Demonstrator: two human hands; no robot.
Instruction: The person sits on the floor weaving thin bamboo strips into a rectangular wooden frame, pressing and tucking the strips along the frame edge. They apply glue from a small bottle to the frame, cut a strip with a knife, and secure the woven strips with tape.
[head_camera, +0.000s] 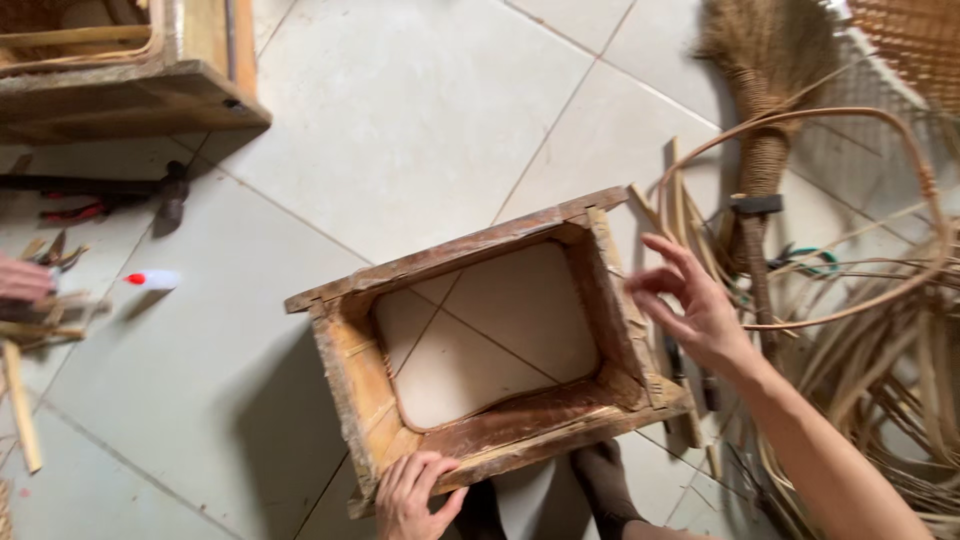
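1. While the pale tiled floor (400, 110) fills most of the frame, a worn, open-bottomed rectangular wooden frame (480, 420) stands on it at centre, tiles showing through its middle.
2. Along the right edge lies a tangle of tan rattan strips (880, 350), with a brown straw broom (765, 70) at upper right.
3. A second wooden box (150, 90) sits at upper left, with a dark hammer (110, 186) on the floor just below it.
4. At right of centre, the right hand (695, 305) hovers just beside the frame's right wall, fingers spread and slightly curled, holding nothing.
5. At bottom centre, the left hand (415, 495) rests on the frame's near rail, fingers together and curled over its edge.
6. Judging by this, the frame is being steadied and positioned; a next move would call for a firm grip by the free hand.
7. A small white tube with a red cap (152, 279) lies at left.
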